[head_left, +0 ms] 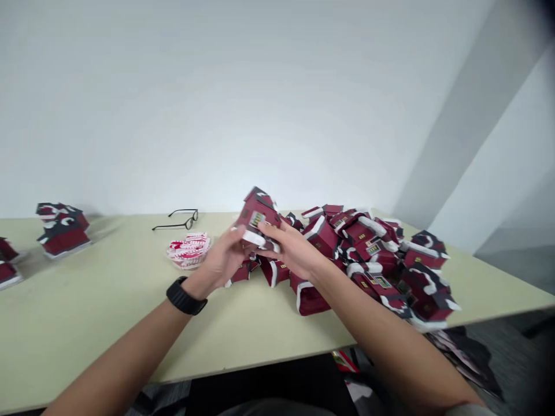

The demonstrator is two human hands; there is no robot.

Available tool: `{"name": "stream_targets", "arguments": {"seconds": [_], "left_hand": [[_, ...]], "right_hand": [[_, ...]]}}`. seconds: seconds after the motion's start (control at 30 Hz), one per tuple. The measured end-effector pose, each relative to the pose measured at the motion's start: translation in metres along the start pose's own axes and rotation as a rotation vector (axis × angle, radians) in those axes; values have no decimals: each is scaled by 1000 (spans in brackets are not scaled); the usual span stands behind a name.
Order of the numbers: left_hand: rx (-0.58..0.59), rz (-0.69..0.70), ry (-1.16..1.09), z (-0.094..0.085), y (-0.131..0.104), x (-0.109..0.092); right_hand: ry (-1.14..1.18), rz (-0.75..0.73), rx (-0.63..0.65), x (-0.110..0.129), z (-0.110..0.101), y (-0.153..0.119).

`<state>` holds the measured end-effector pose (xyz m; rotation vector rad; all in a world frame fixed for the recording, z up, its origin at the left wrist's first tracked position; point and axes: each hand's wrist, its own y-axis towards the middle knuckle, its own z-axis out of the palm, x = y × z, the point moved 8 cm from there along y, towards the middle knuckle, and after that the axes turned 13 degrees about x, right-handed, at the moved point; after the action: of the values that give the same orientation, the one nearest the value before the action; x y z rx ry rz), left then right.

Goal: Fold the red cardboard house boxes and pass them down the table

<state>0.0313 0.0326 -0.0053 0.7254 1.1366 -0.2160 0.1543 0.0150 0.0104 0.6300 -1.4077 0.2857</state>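
Both of my hands are closed on one small toy house, held up above the middle of the table. It has dark red walls, a dark roof with white snow-like trim, and a white base; it is tilted. My left hand, with a black watch on the wrist, grips the lower left side. My right hand holds the base and front from the right. Just behind and right of my right hand lies a heap of similar red houses, tumbled on each other. Some of the heap is hidden by my right arm.
On the pale table, several more houses stand upright at the far left. Black eyeglasses lie near the wall, behind a red and white crumpled bundle. Dark items are below the table's right front edge.
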Motion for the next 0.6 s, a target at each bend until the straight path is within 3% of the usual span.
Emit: {"name": "stream_targets", "arguments": {"seconds": [0.07, 0.13, 0.23, 0.3, 0.37, 0.43, 0.5, 0.6], "left_hand": [[33, -31, 289, -3, 5, -7], [10, -41, 627, -15, 8, -28], [-136, -18, 1088, -54, 4, -71], [-254, -85, 1344, -89, -5, -89], [-222, -293, 1492, -122, -13, -84], [-110, -489, 1557, -146, -21, -69], [-50, -601, 1609, -161, -27, -57], [-59, -700, 1698, -173, -30, -46]], "right_hand": [[109, -13, -82, -7, -10, 2], [105, -91, -225, -8, -31, -1], [-23, -225, -462, -9, -70, -17], [-105, -260, -567, -13, -88, -27], [-142, -254, -603, -18, -98, -32], [-146, -235, -601, -22, -100, -32], [-116, -212, -583, -26, -98, -30], [-22, -169, -544, -34, -92, -24]]}}
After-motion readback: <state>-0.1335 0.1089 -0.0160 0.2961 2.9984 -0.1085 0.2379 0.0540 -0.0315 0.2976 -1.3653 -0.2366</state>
